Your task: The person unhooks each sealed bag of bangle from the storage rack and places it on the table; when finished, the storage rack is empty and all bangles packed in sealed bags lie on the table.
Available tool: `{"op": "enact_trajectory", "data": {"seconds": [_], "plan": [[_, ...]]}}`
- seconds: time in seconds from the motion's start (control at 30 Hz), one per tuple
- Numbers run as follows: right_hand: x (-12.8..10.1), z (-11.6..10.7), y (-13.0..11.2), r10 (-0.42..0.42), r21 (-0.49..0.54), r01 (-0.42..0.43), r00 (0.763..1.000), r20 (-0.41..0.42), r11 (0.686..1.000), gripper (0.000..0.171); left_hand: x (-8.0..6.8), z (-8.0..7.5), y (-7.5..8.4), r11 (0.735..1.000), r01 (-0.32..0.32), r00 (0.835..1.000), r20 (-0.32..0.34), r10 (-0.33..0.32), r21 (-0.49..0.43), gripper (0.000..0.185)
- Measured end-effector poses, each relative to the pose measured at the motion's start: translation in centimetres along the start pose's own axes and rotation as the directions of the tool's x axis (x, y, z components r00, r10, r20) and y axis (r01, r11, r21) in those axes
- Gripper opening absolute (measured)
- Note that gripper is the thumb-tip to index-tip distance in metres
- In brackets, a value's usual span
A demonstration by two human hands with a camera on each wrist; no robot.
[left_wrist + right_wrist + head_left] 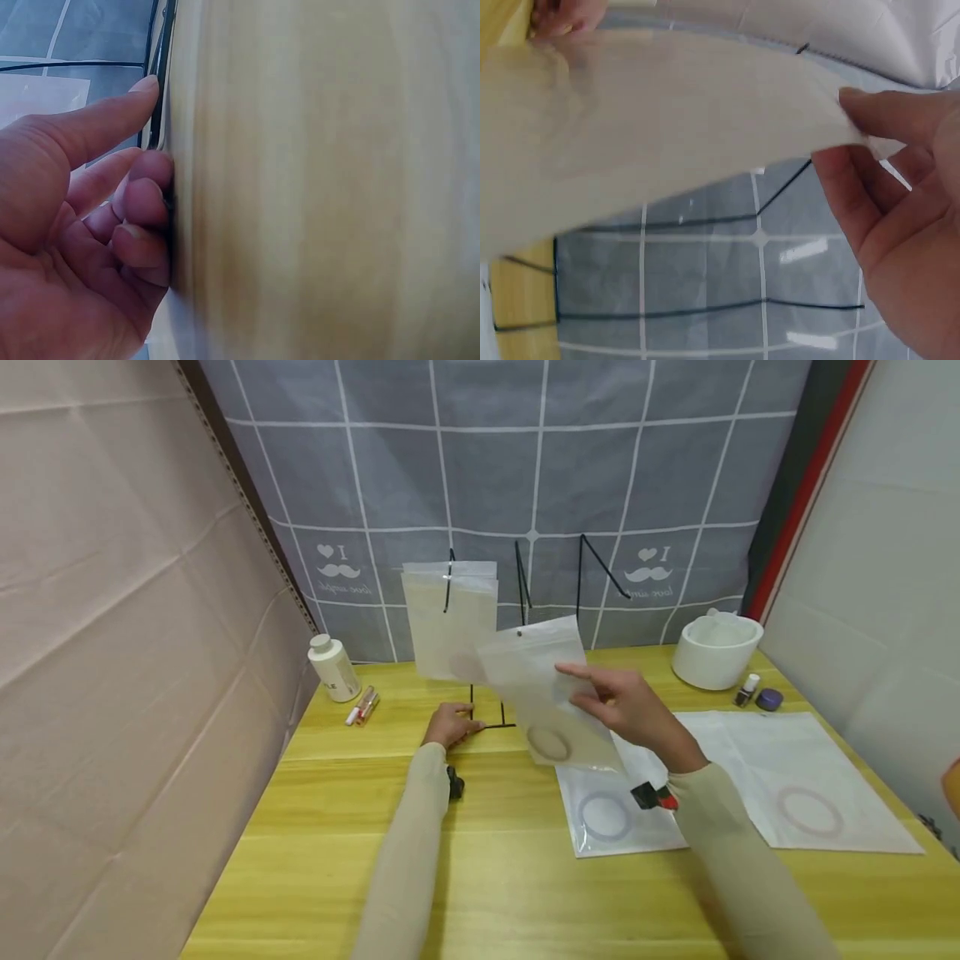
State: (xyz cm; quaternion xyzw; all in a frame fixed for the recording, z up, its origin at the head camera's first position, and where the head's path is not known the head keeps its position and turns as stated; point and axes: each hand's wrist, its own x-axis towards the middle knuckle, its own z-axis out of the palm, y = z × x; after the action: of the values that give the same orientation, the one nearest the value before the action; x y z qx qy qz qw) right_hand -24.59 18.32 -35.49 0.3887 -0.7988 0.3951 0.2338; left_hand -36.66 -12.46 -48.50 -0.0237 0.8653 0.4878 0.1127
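A black wire rack (498, 727) stands on the table, its upright hooks rising at the back. My left hand (450, 724) holds its base, thumb and fingers against the base wire (159, 75) in the left wrist view. With thumb and fingers, my right hand (630, 706) pinches the edge of a translucent zip bag (682, 120), which is tilted in front of the rack. A ring-shaped thing (549, 743) shows low in that bag. Whether the middle hook passes through the bag's top hole, I cannot tell. Another translucent bag (453, 618) hangs on the left hook.
Two flat bags with ring shapes, one smaller (637, 839) and one larger (795, 760), lie at the right. Behind them are a white pot (712, 664), a small bottle (747, 690) and a purple lid (769, 699). A white bottle (335, 672) and small tubes (363, 706) stand left.
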Motion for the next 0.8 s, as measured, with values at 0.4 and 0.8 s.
{"op": "enact_trajectory", "data": {"seconds": [0.4, 0.8], "plan": [[-5.0, 7.0, 3.4, 0.724, 0.277, -0.828, 0.561, 0.402, 0.488, 0.051, 0.0, -0.5, -0.5, 0.997, -0.038, 0.998, 0.045, 0.035, 0.074, 0.045], [-4.7, 10.3, 4.9, 0.789, -0.087, -0.808, 0.536, 0.302, 0.582, 0.044, 0.4, -0.8, -0.4, 0.993, -0.05, 0.996, 0.075, 0.042, 0.105, 0.045]]}}
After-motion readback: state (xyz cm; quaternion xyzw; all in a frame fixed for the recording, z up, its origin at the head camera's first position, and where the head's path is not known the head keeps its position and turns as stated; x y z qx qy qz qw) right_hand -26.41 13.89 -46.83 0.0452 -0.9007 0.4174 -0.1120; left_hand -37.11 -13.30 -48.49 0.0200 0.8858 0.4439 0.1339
